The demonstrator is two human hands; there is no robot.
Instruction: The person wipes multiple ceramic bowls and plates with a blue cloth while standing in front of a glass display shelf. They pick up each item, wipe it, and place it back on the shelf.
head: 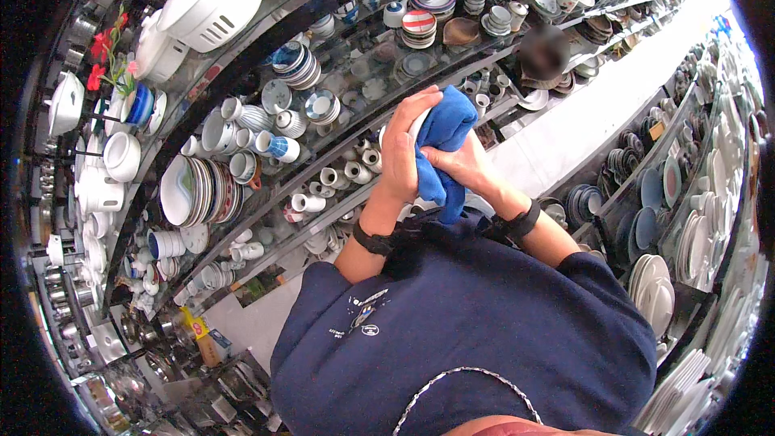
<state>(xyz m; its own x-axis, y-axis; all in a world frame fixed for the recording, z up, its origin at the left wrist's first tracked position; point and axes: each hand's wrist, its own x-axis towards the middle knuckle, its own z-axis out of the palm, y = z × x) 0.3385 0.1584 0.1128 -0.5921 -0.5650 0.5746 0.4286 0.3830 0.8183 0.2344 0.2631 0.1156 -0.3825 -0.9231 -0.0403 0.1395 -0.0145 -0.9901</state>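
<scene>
My left hand (400, 148) is wrapped around a white ceramic dish, probably a bowl or cup (419, 123). Only a strip of its pale rim shows between my fingers and a blue cloth (447, 121). That cloth is bunched over the dish, and its loose ends hang down towards my chest. From the other side, my right hand (465, 160) grips the cloth, thumb pressed across it. Both hands are raised close together in front of my chest. Most of the dish and several right-hand fingers are hidden by the cloth.
Ahead and left, a tiered glass shelf (363, 82) holds stacked plates (200, 191), small vases (309, 202) and bowls. A white lidded pot (209, 3) stands higher up. Plate-filled shelves (651, 218) line the right, across a pale aisle floor (545, 154). A blurred round patch (544, 53) lies ahead.
</scene>
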